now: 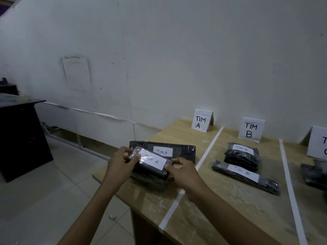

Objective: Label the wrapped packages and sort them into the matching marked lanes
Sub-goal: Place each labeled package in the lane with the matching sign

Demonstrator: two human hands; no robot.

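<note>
Counter [221, 200]: wooden, split by white tape strips [208, 151] into lanes, each headed by a standing card: TIM A card [201, 121], TIM B card [250, 129], and a third card [318, 144] cut off by the frame edge.
Lane A: a flat package [184, 151] labelled TIM A already lies here.
Lane B: a folded bundle [241, 154] and a long package [246, 175] lie sorted, both labelled TIM B.
Third lane: a dark package [313, 175], only partly in view; I cannot tell whether it is labelled.
Held package [152, 165]: small, labelled TIM A, over lane A's near end, above another dark wrapped item.
Left hand [120, 161]: fingers curled round its left end.
Right hand [184, 172]: pinches its right end.
Progress: seemingly well advanced; this package needs only setting down.
</note>
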